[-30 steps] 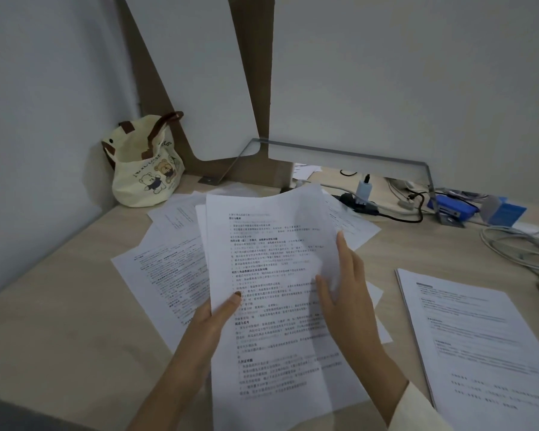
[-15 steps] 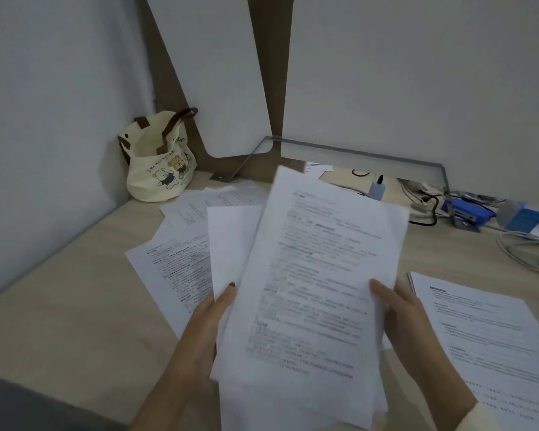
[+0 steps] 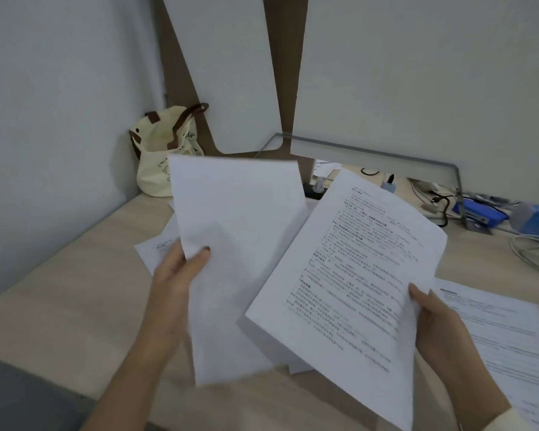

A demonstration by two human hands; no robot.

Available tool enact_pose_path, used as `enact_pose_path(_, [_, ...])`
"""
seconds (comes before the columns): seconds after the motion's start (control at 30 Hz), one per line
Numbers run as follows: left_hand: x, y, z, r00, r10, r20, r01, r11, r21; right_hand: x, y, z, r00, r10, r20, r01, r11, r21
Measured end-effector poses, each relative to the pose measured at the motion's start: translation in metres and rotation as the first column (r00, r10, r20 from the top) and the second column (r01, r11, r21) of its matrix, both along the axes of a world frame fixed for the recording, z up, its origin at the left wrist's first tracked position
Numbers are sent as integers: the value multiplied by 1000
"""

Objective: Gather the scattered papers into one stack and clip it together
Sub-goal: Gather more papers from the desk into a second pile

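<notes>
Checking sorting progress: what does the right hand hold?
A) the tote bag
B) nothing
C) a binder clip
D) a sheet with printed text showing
D: the right hand pinches the printed sheet by its edge, while the left hand holds the blank-facing sheet.

Dim, even, cool room light. A soft shadow lies on the wall (image 3: 59, 104) left of the tote bag (image 3: 159, 169). Motion blur smears the text of the printed sheet (image 3: 355, 259) and the edges of the blank-faced sheet (image 3: 237, 213). Wide-angle distortion tilts the white panels (image 3: 231, 73) near the top edge.
</notes>
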State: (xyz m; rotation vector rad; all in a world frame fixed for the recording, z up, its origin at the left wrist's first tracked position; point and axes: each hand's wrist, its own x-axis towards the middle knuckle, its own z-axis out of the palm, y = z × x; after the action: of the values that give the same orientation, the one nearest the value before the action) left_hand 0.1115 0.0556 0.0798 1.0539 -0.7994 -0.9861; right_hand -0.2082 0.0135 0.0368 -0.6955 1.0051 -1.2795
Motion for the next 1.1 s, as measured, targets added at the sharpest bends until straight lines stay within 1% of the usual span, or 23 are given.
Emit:
enact_pose_path(0.07, [7,-3,27,990,66,122,-45,985,-167,-1,-2,0,1000,4,0,-4,1000,7])
enact_pose_path(0.13, [12,-5,47,973,67,219,-2,958,-286,-2,-3,0,1000,3,-25,-2,1000,10])
enact_pose_path(0.17, [14,-7,51,961,50,270,37,950,-309,-3,-2,0,999,2,-48,-2,1000,12])
enact_pose_path(0.23, [19,-12,44,900,11,436,131,946,-295,-4,-1,1,990,-2,-141,6,1000,26])
enact_pose_path(0.3, [25,-17,18,774,-37,632,232,945,-229,-5,2,1,962,10,-271,8,998,67])
enact_pose_path(0.37, [30,-19,-18,646,-65,761,282,946,-158,-5,5,-2,923,50,-382,-2,992,126])
enact_pose_path(0.4, [31,-19,-37,603,-80,794,293,948,-127,-4,6,-4,904,72,-422,-9,989,148])
enact_pose_path(0.43, [33,-17,-55,582,-107,806,295,952,-87,-3,7,-7,887,92,-453,-19,986,164])
enact_pose_path(0.5, [36,-11,-88,565,-177,806,310,951,-9,1,8,-12,855,138,-500,-46,980,193])
enact_pose_path(0.57, [38,-5,-110,540,-210,815,305,951,43,6,10,-19,835,180,-520,-69,972,225])
enact_pose_path(0.6, [39,-3,-117,551,-219,805,285,956,65,9,10,-23,826,192,-530,-72,968,239])
enact_pose_path(0.67, [40,1,-122,617,-186,764,223,973,57,11,11,-29,806,187,-562,-45,965,257])
enact_pose_path(0.7, [40,2,-122,618,-162,769,203,978,43,12,12,-31,800,178,-573,-29,965,259])
enact_pose_path(0.73, [40,1,-123,579,-126,805,195,981,12,13,12,-32,798,173,-577,-25,966,256])
enact_pose_path(0.8, [39,-1,-127,446,-72,892,222,975,-33,14,14,-32,802,164,-575,-24,969,244])
enact_pose_path(0.9, [39,-4,-132,178,-38,983,275,961,-13,14,15,-31,804,164,-571,-21,968,249])
enact_pose_path(0.97, [39,-7,-127,-32,60,998,268,962,-49,14,15,-31,806,167,-568,-23,967,253])
enact_pose_path(1.0, [39,-9,-122,-104,119,987,271,959,-87,14,16,-31,806,167,-567,-22,967,254])
enact_pose_path(1.03, [38,-11,-117,-144,182,973,275,952,-137,14,16,-31,804,169,-570,-23,967,253])
enact_pose_path(1.1, [32,-14,-98,-190,259,947,268,942,-204,15,18,-30,797,171,-580,-27,968,248])
